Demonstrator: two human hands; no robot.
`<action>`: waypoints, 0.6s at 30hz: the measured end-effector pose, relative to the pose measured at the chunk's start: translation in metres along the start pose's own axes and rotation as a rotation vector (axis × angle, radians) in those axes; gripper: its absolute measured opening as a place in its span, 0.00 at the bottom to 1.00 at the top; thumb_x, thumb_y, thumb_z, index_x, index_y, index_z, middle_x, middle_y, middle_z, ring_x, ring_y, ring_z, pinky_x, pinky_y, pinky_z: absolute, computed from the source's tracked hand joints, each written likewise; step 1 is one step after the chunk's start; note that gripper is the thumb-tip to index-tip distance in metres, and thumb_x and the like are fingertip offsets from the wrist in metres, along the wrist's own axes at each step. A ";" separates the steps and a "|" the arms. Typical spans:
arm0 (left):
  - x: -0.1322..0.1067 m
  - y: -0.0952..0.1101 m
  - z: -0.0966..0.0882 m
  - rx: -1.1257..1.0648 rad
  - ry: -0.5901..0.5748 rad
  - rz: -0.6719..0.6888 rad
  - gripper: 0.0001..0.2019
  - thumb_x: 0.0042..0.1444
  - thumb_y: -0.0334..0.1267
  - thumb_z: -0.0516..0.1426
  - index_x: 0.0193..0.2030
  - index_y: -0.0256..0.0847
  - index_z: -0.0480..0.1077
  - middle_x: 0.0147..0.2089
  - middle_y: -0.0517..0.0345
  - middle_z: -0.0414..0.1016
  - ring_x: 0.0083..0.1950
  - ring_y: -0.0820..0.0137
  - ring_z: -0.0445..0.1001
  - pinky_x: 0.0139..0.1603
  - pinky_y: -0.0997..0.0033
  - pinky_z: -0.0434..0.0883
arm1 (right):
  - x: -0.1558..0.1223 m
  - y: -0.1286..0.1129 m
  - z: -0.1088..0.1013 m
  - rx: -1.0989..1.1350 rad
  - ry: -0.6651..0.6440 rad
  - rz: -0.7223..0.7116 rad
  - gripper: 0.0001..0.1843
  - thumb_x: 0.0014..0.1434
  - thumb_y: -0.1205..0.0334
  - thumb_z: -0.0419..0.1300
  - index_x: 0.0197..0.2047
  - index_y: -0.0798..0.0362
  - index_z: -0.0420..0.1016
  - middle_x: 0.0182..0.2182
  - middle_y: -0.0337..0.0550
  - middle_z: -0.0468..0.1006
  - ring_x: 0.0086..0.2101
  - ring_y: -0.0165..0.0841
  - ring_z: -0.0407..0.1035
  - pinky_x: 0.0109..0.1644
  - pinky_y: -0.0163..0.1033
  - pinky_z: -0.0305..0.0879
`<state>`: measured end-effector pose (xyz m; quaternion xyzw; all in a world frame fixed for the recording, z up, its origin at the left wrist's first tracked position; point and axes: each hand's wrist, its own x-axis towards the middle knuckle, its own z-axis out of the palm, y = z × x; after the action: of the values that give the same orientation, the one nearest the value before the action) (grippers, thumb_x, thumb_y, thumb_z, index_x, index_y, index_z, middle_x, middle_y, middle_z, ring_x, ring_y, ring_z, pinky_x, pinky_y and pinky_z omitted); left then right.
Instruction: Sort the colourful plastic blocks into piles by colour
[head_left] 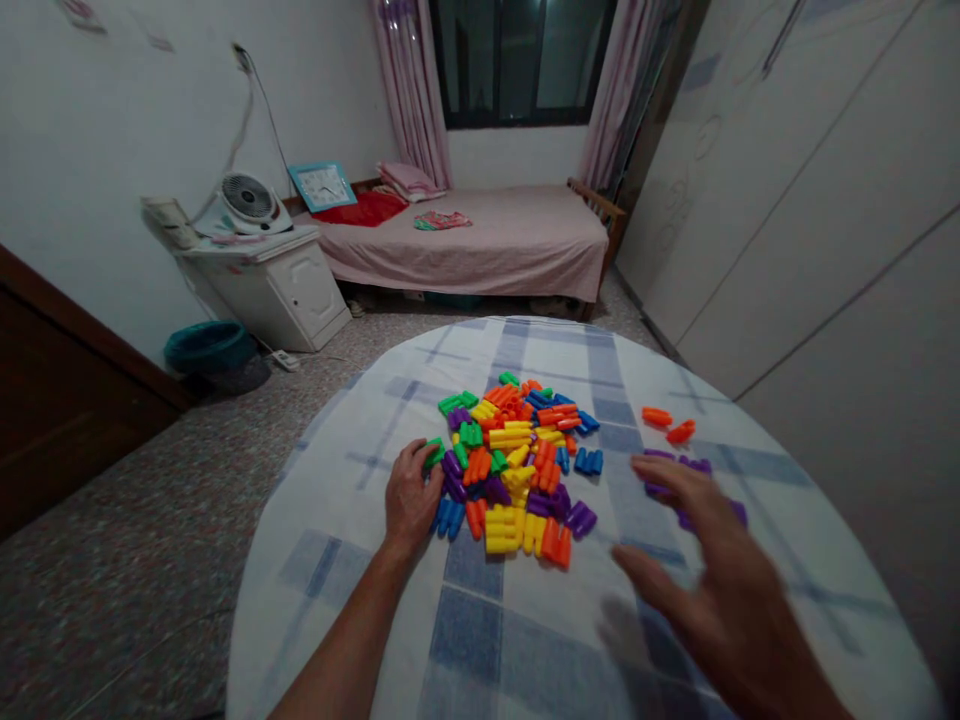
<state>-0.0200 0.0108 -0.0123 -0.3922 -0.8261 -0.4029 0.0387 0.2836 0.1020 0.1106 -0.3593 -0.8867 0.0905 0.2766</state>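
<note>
A heap of bright plastic toy pieces shaped like short joined tubes [510,437] lies on the round table, in green, yellow, orange, purple and blue. At the heap's left edge my left hand [410,497] has its fingers closed about a green piece [433,453], which is partly covered. My right hand [724,570] hovers on the right, slightly blurred, thumb and fingers spread with nothing between them. Just beyond it lie several purple pieces [739,512], partly hidden by its fingers. Two orange pieces [657,416] sit farther back, apart from the heap.
A checked blue-and-white cloth [337,600] covers the table. Beyond it stands a bed [510,240] with a pink sheet. On the left are a white cabinet [300,290] with a fan [251,200] and a teal bin [210,345]. A pale wardrobe [817,230] lines the right side.
</note>
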 end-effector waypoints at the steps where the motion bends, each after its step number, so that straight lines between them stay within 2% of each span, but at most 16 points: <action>1: 0.000 0.000 0.000 0.001 0.000 0.003 0.15 0.56 0.37 0.51 0.48 0.40 0.72 0.54 0.49 0.69 0.57 0.61 0.68 0.59 0.57 0.66 | 0.005 0.000 0.013 -0.030 -0.057 0.020 0.30 0.56 0.43 0.59 0.57 0.51 0.66 0.51 0.51 0.71 0.49 0.46 0.67 0.50 0.52 0.68; 4: 0.001 0.000 -0.001 0.002 0.003 0.007 0.15 0.56 0.38 0.51 0.47 0.39 0.73 0.55 0.48 0.70 0.57 0.60 0.68 0.60 0.57 0.65 | 0.007 0.004 0.054 -0.131 -0.230 0.123 0.32 0.53 0.41 0.60 0.53 0.55 0.68 0.48 0.55 0.72 0.45 0.48 0.70 0.45 0.52 0.69; 6: 0.001 0.000 -0.001 0.003 0.003 0.004 0.15 0.56 0.39 0.51 0.47 0.39 0.73 0.55 0.48 0.70 0.57 0.60 0.68 0.60 0.57 0.65 | 0.001 0.005 0.074 -0.130 -0.284 0.151 0.32 0.51 0.41 0.61 0.52 0.55 0.68 0.48 0.55 0.71 0.43 0.46 0.70 0.42 0.48 0.69; 8: 0.001 -0.001 -0.001 0.008 -0.004 0.004 0.16 0.56 0.39 0.50 0.47 0.39 0.73 0.55 0.48 0.69 0.57 0.60 0.67 0.60 0.57 0.65 | -0.005 0.004 0.084 -0.094 -0.298 0.145 0.32 0.50 0.41 0.62 0.52 0.54 0.67 0.47 0.53 0.71 0.42 0.44 0.70 0.41 0.45 0.68; 10: 0.001 -0.003 -0.001 0.011 -0.014 0.005 0.16 0.57 0.40 0.50 0.48 0.39 0.72 0.55 0.48 0.69 0.57 0.60 0.67 0.60 0.56 0.65 | -0.008 0.003 0.088 -0.053 -0.282 0.139 0.30 0.52 0.44 0.61 0.53 0.53 0.67 0.47 0.52 0.71 0.43 0.43 0.69 0.42 0.44 0.67; 14: 0.002 -0.006 0.000 -0.002 -0.016 0.009 0.16 0.57 0.41 0.50 0.48 0.40 0.72 0.55 0.49 0.69 0.57 0.61 0.67 0.59 0.57 0.66 | -0.007 0.006 0.084 0.053 -0.281 0.116 0.14 0.61 0.57 0.53 0.50 0.50 0.67 0.45 0.47 0.71 0.44 0.37 0.68 0.45 0.39 0.65; 16: 0.002 -0.007 0.001 -0.005 -0.004 0.013 0.16 0.57 0.41 0.50 0.48 0.41 0.72 0.54 0.50 0.69 0.57 0.61 0.68 0.59 0.58 0.66 | -0.006 0.008 0.083 0.075 -0.298 0.104 0.13 0.60 0.65 0.51 0.48 0.50 0.68 0.45 0.46 0.72 0.43 0.34 0.68 0.46 0.37 0.64; 18: 0.002 -0.007 0.001 0.000 0.002 0.014 0.15 0.56 0.41 0.50 0.47 0.42 0.72 0.54 0.50 0.69 0.57 0.61 0.68 0.59 0.58 0.66 | -0.006 0.011 0.083 0.057 -0.309 0.113 0.13 0.57 0.68 0.52 0.46 0.50 0.68 0.44 0.45 0.72 0.43 0.34 0.68 0.44 0.37 0.63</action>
<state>-0.0259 0.0101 -0.0172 -0.3977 -0.8233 -0.4028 0.0423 0.2476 0.1094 0.0353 -0.3823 -0.8942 0.1849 0.1417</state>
